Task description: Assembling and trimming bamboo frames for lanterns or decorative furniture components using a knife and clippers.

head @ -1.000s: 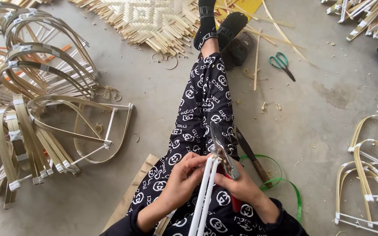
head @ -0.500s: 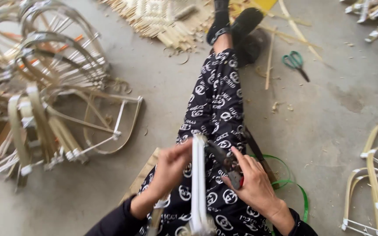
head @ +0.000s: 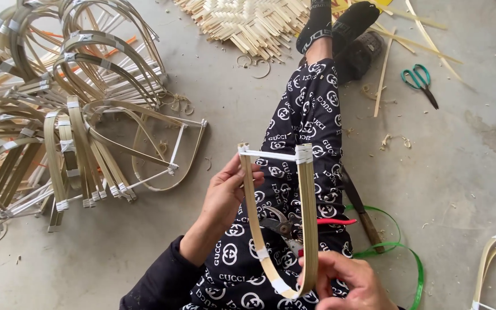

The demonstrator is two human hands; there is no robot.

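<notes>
Grey concrete floor [head: 144, 241] fills the view, and we sit on it with one patterned trouser leg [head: 311, 120] stretched toward 12 o'clock. At 9 to 11 o'clock lies a large pile of bent bamboo frames [head: 58, 115]; a woven bamboo mat [head: 248, 20] sits at 12 o'clock. Compared with half a second ago, the view has steadied and the work is turned: the U-shaped bamboo frame [head: 307, 218], then edge-on between our hands, now faces us, open end at 12 o'clock, closed by a white cross strip [head: 271, 154].

Our left hand [head: 228, 192] clasps the frame's left limb, fingers closed around it. Our right hand [head: 348, 281], previously near the middle of the frame, now pinches the curved bottom at 6 o'clock.

Pliers with red handles [head: 294, 225] rest on our lap behind the frame. A dark-handled knife [head: 363, 212] and green strapping band [head: 400, 247] lie at 4 o'clock. Green-handled scissors [head: 420, 80] lie at 2 o'clock.
</notes>
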